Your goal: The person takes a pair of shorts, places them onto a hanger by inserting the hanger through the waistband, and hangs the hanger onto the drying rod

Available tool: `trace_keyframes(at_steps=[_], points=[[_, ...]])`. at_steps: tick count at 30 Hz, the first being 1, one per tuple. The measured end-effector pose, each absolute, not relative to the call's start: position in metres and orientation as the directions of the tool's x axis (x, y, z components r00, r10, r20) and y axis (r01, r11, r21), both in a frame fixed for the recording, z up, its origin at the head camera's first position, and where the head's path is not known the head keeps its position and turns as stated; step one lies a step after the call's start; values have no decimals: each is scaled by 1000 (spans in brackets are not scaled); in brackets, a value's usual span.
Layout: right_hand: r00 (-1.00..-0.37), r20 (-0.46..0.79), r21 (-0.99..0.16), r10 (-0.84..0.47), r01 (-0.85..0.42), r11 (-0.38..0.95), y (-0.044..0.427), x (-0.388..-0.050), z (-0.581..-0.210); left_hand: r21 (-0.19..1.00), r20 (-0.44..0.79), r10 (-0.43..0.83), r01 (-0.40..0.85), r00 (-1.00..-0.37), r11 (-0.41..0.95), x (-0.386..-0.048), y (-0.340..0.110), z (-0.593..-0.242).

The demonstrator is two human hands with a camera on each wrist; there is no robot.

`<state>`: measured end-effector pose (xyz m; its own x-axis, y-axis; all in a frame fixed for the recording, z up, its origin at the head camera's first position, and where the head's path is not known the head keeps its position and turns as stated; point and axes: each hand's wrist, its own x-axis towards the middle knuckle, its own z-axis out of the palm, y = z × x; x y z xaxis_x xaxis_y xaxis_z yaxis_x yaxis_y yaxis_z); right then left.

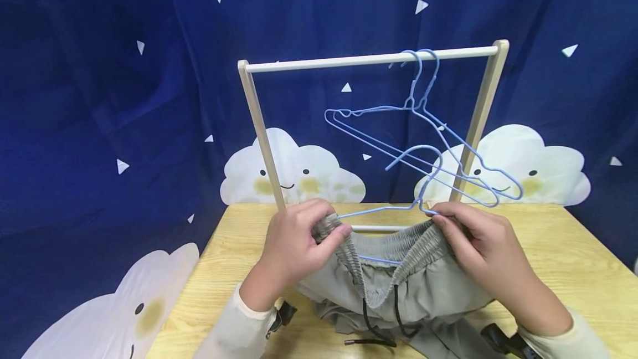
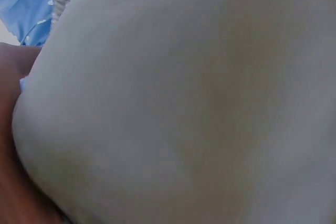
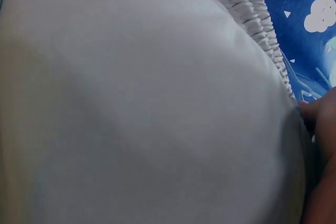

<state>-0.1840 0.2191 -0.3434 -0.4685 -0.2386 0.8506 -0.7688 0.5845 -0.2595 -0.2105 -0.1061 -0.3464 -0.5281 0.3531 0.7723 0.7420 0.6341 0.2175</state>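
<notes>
Grey drawstring pants (image 1: 438, 284) with a gathered elastic waistband hang between both hands in the head view. The left hand (image 1: 296, 245) grips the waistband's left side between thumb and fingers. At the other side, the right hand (image 1: 485, 242) pinches the waistband beside the shoulder of a blue wire hanger (image 1: 375, 209). That hanger sits within the waist opening, its hook standing above the cloth; whether the fingers also hold its wire is unclear. Grey cloth (image 2: 157, 98) fills most of the left wrist view, and pale fabric (image 3: 157, 93) does likewise in the right.
Behind the pants stands a wooden rack (image 1: 344, 62) on a wood-grain table (image 1: 219, 270). Two more blue hangers (image 1: 416, 107) hang on the right part of its rail. A dark blue curtain (image 1: 124, 98) with clouds and triangles covers the background.
</notes>
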Motion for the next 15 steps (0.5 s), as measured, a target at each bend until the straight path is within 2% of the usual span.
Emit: trace_keyframes(at_steps=[7,12,15], points=[[-432,861,-224,-270,-798,560,216,-186,-346,97,764,435,750,-477,654,-213,-100,-350],[-455,849,-244,-270,-789,564,219,-187,-345,127,779,400,746,-482,654,-213,-103,-348],[-447,856,-243,-261,-791,561,222,-189,-344,147,793,362,731,-489,667,-215,-108,-345]])
